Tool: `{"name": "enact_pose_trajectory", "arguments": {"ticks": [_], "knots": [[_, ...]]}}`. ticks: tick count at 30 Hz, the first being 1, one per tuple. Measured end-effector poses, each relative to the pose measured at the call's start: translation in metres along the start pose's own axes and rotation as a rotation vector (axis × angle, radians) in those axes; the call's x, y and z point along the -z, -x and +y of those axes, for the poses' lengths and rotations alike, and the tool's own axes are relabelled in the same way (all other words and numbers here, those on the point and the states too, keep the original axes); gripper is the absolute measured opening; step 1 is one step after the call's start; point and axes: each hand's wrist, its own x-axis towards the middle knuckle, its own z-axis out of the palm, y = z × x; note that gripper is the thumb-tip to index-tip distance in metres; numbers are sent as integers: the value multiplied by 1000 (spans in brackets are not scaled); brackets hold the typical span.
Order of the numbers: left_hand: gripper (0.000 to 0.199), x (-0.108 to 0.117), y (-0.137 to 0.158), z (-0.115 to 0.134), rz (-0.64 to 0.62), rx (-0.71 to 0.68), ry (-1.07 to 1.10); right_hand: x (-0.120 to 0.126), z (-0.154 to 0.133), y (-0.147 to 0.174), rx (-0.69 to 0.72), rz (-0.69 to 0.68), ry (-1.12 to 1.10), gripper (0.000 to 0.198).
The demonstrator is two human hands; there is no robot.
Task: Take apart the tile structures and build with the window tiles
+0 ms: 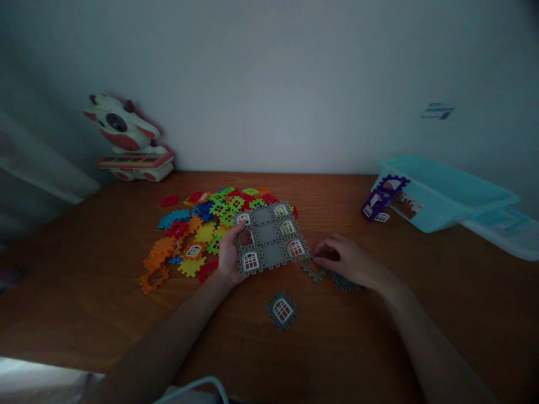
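Note:
My left hand (230,252) grips the left edge of a flat panel of grey interlocking tiles (265,233), thumb on top. The panel tilts up off the table; plain tiles run down its middle, and its sides have window tiles, one of them with an open hole. At its lower right corner, my right hand (343,259) pinches the edge of a grey frame tile (314,270) with a hollow centre. A dark grey tile (346,282) lies partly hidden under that hand. Nearer me, a loose grey tile with a white window (282,310) lies flat.
A pile of coloured interlocking tiles (206,229) spreads behind and left of the panel. A toy cow with a keyboard (130,140) stands at the back left. To the right are a purple tile block (381,197), a turquoise bin (446,191) and its pale lid (505,231).

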Motion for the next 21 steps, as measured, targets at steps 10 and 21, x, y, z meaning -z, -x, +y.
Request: {"name": "enact_pose_trajectory", "arguments": {"ticks": [10, 21], "knots": [[31, 3, -2, -11, 22, 72, -122, -1, 5, -4, -87, 155, 138, 23], [32, 4, -6, -16, -27, 171, -136, 11, -3, -8, -143, 578, 20, 31]]}}
